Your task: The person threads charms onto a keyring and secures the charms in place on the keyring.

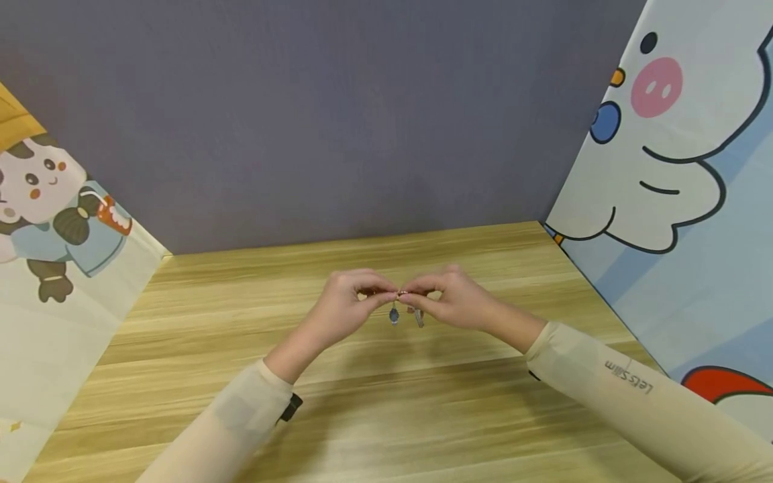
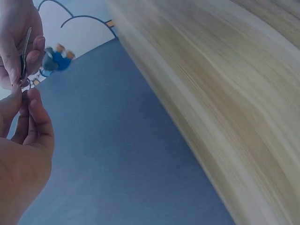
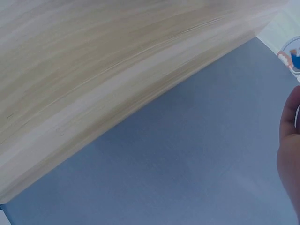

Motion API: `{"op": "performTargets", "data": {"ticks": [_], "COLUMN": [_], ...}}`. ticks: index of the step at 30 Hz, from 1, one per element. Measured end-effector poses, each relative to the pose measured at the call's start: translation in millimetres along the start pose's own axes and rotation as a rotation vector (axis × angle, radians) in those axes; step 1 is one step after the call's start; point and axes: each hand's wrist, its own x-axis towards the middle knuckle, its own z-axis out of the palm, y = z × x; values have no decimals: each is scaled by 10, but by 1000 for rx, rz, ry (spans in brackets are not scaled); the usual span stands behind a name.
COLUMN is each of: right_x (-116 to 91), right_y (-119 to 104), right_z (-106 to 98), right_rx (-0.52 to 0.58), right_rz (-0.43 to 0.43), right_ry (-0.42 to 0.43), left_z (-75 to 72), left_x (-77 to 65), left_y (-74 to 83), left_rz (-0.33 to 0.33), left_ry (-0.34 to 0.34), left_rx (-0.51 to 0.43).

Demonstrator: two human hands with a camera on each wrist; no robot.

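Observation:
Just above the table, my left hand (image 1: 345, 305) and right hand (image 1: 461, 300) meet fingertip to fingertip. Between them they pinch a small key ring (image 2: 31, 83), mostly covered by the fingers. A blue charm (image 1: 394, 314) hangs below the fingertips, and in the left wrist view the charm (image 2: 57, 60) looks like a small blue figure with brownish ends. A metal key (image 1: 419, 318) dangles under my right fingers; its thin blade (image 2: 26, 44) shows against the right palm in the left wrist view. Only an edge of my right hand (image 3: 289, 150) appears in the right wrist view.
The wood-grain table (image 1: 386, 416) lies under both hands. A plain grey-blue panel (image 1: 362, 121) rises behind it. Cartoon-printed panels flank it, one on the left (image 1: 36, 349) and one on the right (image 1: 743, 221).

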Motion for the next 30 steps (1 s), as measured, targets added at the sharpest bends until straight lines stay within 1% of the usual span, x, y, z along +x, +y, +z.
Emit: {"op": "performTargets", "data": {"ticks": [4,11,14,16,18,22,27,30], "right_x": [-3,-4,-2,-6,-13,-36,-63,-71], "right_y": [11,42,61,66,75,79,70,46], "right_z": [12,26,30,28,30,34,45,39], "right_rx": [17,23,48,63,84,117,168,179], "right_rz": [-14,-66,-92,-93,-82,-38,40,113], "right_ry": [-7,15,29,34,32,35,51,54], "left_z": [9,10,4,1,-1,3,14,30], "left_x": [-2,-13,-7,-2,1,0,-10,-10], "left_y": [19,15,13,8,2,-11,-12,-16], "left_rz": [-86,-258,-309,-315,-307,-292,-293,-277], "left_ry": [-8,-57,-77,-91,-102,-122,-149,-155], "left_rx": [-90,-256,-298,-292,-276,-267,-304,-317]}}
